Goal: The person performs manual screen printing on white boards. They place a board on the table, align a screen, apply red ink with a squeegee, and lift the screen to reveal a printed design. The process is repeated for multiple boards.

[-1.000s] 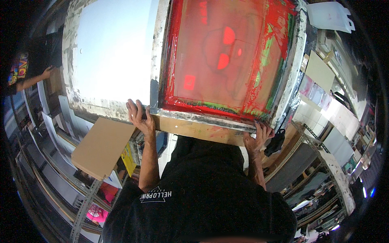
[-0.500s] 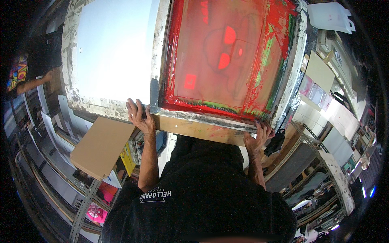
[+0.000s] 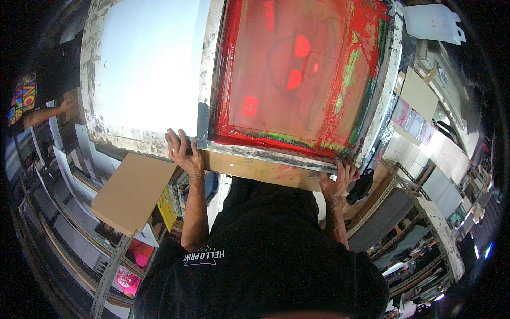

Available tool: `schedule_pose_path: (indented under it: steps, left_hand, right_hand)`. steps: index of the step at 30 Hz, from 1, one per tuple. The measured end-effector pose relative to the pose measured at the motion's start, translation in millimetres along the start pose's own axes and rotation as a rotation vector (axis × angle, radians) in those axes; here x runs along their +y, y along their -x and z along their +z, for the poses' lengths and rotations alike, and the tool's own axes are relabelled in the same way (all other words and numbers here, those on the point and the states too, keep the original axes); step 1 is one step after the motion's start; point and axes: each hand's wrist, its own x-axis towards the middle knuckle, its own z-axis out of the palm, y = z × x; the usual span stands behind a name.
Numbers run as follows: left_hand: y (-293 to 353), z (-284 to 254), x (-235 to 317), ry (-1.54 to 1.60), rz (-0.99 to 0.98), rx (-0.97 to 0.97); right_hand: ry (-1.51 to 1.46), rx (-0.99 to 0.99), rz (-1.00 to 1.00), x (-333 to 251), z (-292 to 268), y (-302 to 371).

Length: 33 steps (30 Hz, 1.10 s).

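A screen printing frame [image 3: 206, 114] lies in front of me, its mesh smeared with red ink and showing bright red shapes. To its left is a white sheet [image 3: 151, 69] on a paint-stained board [image 3: 95, 106]. My left hand [image 3: 186, 155] rests with outstretched fingers on the near edge, by the frame's left corner. At the near right corner, my right hand [image 3: 340, 179] has its fingers bent over the frame's rim. Below the frame, between my hands, a brown board edge [image 3: 260, 171] shows red stains.
A brown cardboard sheet [image 3: 133, 194] juts out at the left, above metal shelving [image 3: 109, 276]. Another person's arm [image 3: 48, 113] is at the far left. A translucent plastic jug [image 3: 433, 22] stands at the far right. Racks [image 3: 382, 218] fill the right side.
My hands and the frame stay in place. At the far left, the other person's arm has shifted slightly. Pink things at the lower left look slightly moved.
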Motion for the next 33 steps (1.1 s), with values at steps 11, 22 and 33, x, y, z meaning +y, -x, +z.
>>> schedule_pose_path:
  steps: [11,22,33]
  left_hand:
    - [0.0,0.6,1.1,-0.007,-0.04,-0.007]
    - [-1.5,1.2,1.4,0.022,-0.009,0.005]
    - [-2.2,1.6,1.3,0.018,0.007,0.024]
  right_hand:
    - [0.015,0.001,-0.018,2.3,-0.4,1.6]
    - [0.017,0.014,-0.015,1.8,0.5,0.8]
    - [0.003,-0.003,-0.014,-3.2,-4.3,-3.6]
